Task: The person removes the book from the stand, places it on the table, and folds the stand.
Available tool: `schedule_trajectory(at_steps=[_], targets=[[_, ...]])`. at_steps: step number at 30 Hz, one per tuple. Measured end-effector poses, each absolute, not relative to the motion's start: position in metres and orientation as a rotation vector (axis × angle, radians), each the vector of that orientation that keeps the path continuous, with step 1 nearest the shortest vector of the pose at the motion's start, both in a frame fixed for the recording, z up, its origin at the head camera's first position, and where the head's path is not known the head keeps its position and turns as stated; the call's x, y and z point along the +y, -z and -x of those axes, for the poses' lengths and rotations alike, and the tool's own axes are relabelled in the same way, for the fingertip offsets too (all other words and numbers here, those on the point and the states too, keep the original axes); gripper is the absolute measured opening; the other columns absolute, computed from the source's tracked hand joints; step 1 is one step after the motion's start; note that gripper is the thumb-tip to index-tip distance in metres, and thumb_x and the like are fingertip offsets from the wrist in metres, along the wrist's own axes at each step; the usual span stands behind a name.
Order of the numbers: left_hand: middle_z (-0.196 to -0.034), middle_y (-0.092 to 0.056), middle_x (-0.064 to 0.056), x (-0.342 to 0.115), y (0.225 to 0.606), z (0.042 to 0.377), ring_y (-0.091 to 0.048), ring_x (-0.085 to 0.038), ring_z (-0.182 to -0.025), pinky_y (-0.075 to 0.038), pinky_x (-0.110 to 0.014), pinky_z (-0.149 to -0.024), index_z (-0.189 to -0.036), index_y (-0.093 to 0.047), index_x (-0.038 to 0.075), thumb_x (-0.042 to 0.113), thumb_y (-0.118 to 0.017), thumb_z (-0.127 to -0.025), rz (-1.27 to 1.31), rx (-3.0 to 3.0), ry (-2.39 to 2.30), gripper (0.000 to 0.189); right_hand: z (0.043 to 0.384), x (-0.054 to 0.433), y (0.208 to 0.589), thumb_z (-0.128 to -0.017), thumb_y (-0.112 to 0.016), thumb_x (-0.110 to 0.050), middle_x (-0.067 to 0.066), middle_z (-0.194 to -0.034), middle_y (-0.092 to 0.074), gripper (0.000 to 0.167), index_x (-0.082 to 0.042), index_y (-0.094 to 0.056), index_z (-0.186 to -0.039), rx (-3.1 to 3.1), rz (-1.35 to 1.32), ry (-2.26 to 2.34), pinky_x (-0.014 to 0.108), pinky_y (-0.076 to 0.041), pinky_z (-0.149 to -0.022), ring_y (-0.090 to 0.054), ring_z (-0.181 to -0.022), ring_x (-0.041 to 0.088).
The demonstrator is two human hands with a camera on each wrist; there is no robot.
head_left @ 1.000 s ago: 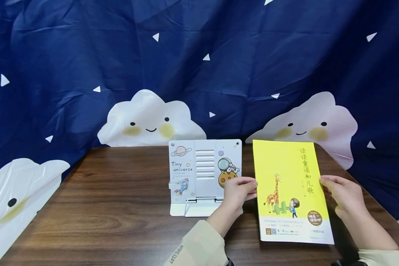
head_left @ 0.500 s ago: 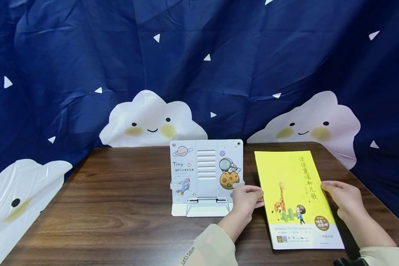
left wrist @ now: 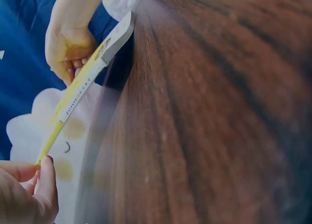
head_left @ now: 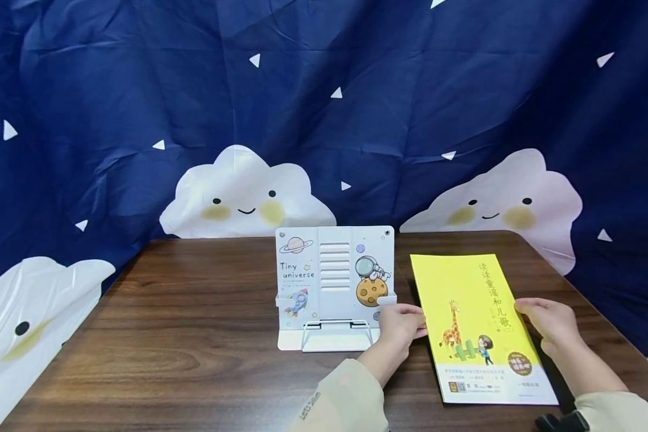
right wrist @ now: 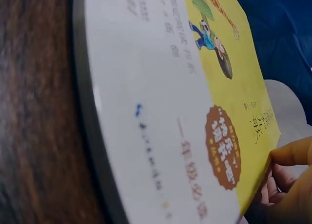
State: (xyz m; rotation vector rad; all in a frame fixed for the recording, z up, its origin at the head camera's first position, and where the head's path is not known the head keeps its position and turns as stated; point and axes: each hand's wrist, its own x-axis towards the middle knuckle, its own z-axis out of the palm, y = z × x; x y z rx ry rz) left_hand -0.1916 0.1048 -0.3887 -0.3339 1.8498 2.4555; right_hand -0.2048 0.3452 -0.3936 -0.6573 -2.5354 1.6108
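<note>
Left hand [head_left: 399,327] pinched the book [head_left: 477,327] by its left long edge, thumb and fingers narrow on it; right hand [head_left: 551,321] pinched the right long edge, also narrow; 2 hands on 1 book; book was at the right side of the table [head_left: 194,318], cover up, tilted, far end raised in the left wrist view; could not tell if the near end touched the table; cover yellow with giraffe [head_left: 452,330], child [head_left: 485,350] and brown badge [head_left: 519,363], white at the near end; white stand [head_left: 335,306] stood left of the book, its lower right part behind the left hand in head view; beige sleeves [head_left: 345,402] on both arms; blue curtain [head_left: 286,108] with white clouds [head_left: 248,217] hung behind.
</note>
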Motion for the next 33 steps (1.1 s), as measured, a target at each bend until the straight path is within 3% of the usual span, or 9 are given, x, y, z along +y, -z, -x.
schedule_trajectory(at_steps=[8,16,21,26,29,33], targets=[[-0.066,-0.055,-0.017,0.105,0.396,0.195,-0.055,-0.017,-0.052,-0.051,-0.028,-0.051,-0.070,-0.060,-0.009,-0.017,-0.057,-0.069,0.368,1.792,-2.423,0.009,0.208,0.348,0.401,-0.084,-0.052,-0.023,0.028,-0.113,-0.036,0.049,0.017,-0.044,-0.112,-2.537,0.680,-1.654,0.048,-0.029,-0.080,-0.032,-0.098,0.036],[-0.067,-0.053,-0.012,0.107,0.404,0.196,-0.059,-0.022,-0.058,-0.051,-0.029,-0.054,-0.074,-0.058,-0.010,-0.017,-0.057,-0.066,0.360,1.763,-2.378,0.010,0.209,0.351,0.407,-0.083,-0.054,-0.019,0.031,-0.111,-0.039,0.047,0.019,-0.045,-0.109,-2.544,0.666,-1.652,0.049,-0.028,-0.083,-0.032,-0.101,0.038],[-0.070,-0.052,-0.011,0.107,0.407,0.197,-0.060,-0.024,-0.062,-0.051,-0.029,-0.058,-0.077,-0.057,-0.011,-0.016,-0.058,-0.068,0.344,1.758,-2.356,0.010,0.212,0.355,0.410,-0.081,-0.057,-0.017,0.021,-0.094,-0.052,0.047,0.019,-0.045,-0.110,-2.573,0.669,-1.625,0.046,-0.033,-0.079,-0.037,-0.097,0.037],[-0.069,-0.055,-0.011,0.106,0.407,0.196,-0.061,-0.024,-0.065,-0.051,-0.029,-0.059,-0.076,-0.056,-0.008,-0.011,-0.060,-0.070,0.313,1.765,-2.335,0.008,0.213,0.359,0.411,-0.079,-0.060,-0.018,0.017,-0.093,-0.053,0.051,0.018,-0.045,-0.112,-2.615,0.678,-1.631,0.043,-0.035,-0.076,-0.040,-0.095,0.035],[-0.069,-0.057,-0.012,0.106,0.407,0.196,-0.061,-0.023,-0.065,-0.051,-0.029,-0.060,-0.078,-0.056,-0.007,-0.003,-0.061,-0.073,0.303,1.749,-2.337,0.008,0.213,0.359,0.408,-0.079,-0.061,-0.019,0.011,-0.086,-0.055,0.051,0.018,-0.046,-0.111,-2.644,0.683,-1.610,0.035,-0.040,-0.069,-0.047,-0.084,0.027],[-0.071,-0.057,-0.015,0.105,0.405,0.195,-0.059,-0.022,-0.065,-0.051,-0.030,-0.060,-0.086,-0.055,-0.009,0.013,-0.058,-0.077,0.339,1.697,-2.352,0.024,0.210,0.356,0.401,-0.077,-0.062,-0.016,0.000,-0.075,-0.056,0.050,0.019,-0.047,-0.108,-2.630,0.670,-1.651,0.022,-0.042,-0.054,-0.050,-0.065,0.012]])
